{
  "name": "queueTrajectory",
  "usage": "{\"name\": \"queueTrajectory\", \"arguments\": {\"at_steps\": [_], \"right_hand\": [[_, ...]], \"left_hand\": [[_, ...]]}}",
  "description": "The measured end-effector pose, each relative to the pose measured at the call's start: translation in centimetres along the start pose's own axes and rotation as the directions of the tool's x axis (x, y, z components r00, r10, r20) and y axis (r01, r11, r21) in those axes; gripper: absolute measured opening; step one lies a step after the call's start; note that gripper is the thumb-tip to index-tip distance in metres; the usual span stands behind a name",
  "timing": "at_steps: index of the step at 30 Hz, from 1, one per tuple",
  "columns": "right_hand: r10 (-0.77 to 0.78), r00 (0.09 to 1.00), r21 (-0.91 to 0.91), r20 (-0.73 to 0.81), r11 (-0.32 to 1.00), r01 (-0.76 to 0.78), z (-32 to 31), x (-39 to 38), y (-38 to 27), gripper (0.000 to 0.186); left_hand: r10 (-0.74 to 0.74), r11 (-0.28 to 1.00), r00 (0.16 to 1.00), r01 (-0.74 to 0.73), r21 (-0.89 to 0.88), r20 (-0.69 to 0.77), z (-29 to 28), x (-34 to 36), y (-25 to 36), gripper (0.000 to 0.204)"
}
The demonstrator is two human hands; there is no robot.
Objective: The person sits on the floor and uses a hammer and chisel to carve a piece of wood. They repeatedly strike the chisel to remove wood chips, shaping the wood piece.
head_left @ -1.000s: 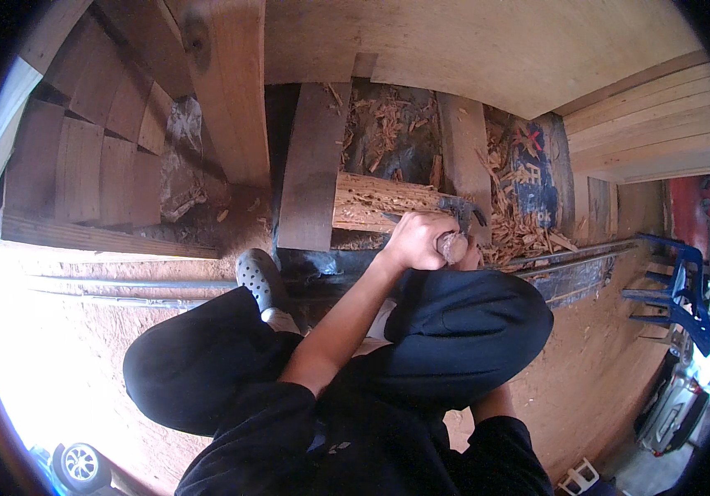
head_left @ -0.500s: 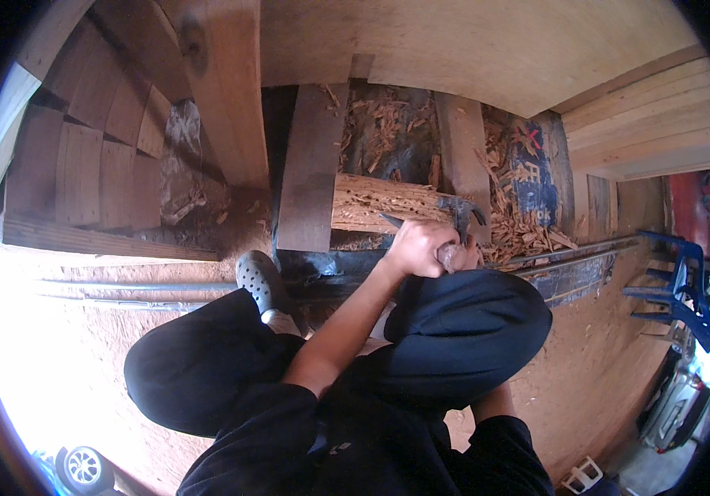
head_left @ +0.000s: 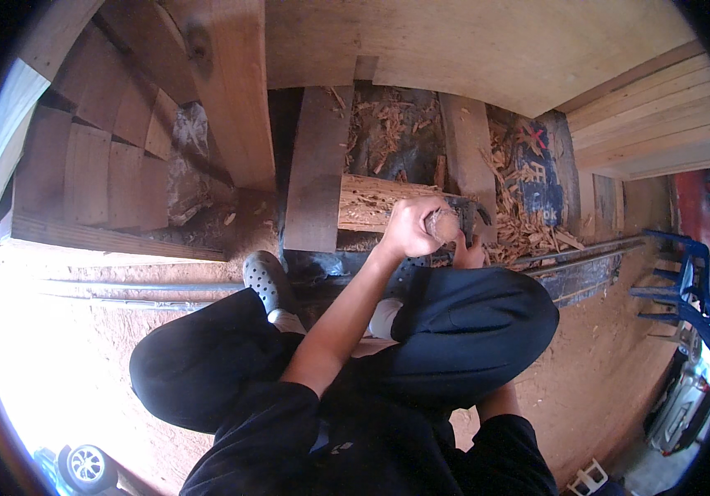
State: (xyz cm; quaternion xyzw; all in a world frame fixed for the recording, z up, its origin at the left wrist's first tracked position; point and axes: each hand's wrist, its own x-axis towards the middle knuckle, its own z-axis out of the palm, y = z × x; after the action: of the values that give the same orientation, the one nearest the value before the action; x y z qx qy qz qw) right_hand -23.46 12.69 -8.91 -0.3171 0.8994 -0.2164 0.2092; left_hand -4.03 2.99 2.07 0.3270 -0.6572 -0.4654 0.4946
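Observation:
My left hand point(head_left: 407, 230) grips a round, pale handle point(head_left: 443, 225), its end facing up, over a splintered, hole-riddled wooden board point(head_left: 367, 198). A dark metal claw-like head point(head_left: 481, 212), likely a hammer's, shows just to the right, above my right hand point(head_left: 470, 255). My right hand is partly behind the handle, its fingers curled; what they hold is hidden. The board lies between two upright grey-brown planks point(head_left: 314, 165), with wood chips point(head_left: 528, 236) piled to the right.
Plywood point(head_left: 454, 41) overhangs the top. Stacked timber point(head_left: 652, 116) is at upper right, loose boards point(head_left: 107, 182) at left. Metal pipes point(head_left: 140, 287) run crosswise near my grey clog point(head_left: 265, 277) and bent knees. A blue plastic chair point(head_left: 694, 281) and vehicles point(head_left: 681, 401) are at right.
My left hand and the handle have risen a little and shifted slightly left over the board. More of my right hand now shows below the handle.

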Motion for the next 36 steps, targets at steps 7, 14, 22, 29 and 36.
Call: {"name": "queueTrajectory", "arguments": {"at_steps": [7,14,22,29,36], "right_hand": [[0.022,0.999,-0.064,0.026,0.998,-0.021,0.5,0.7,1.2,0.079],[-0.044,0.999,-0.096,0.022,0.994,0.046,1.0,1.2,2.0,0.079],[0.01,1.0,-0.03,0.01,1.0,-0.01,-0.5,-0.4,-0.7,0.075],[0.021,1.0,-0.117,0.004,0.993,-0.02,0.2,0.4,0.3,0.077],[-0.012,0.999,-0.092,0.032,0.996,0.015,-0.3,0.2,0.1,0.081]], "left_hand": [[0.028,0.997,0.99,-0.037,0.063,0.138,0.7,-0.3,0.1,0.027],[0.121,0.992,0.988,-0.124,0.032,0.097,1.0,-1.1,0.5,0.029],[0.179,0.983,0.984,-0.178,0.04,-0.016,-0.7,0.0,1.0,0.028],[-0.003,0.999,1.0,0.002,-0.037,-0.027,-0.4,-0.2,-0.6,0.03],[0.031,0.999,0.999,-0.032,-0.043,-0.037,-0.4,-0.3,-0.3,0.028]]}}
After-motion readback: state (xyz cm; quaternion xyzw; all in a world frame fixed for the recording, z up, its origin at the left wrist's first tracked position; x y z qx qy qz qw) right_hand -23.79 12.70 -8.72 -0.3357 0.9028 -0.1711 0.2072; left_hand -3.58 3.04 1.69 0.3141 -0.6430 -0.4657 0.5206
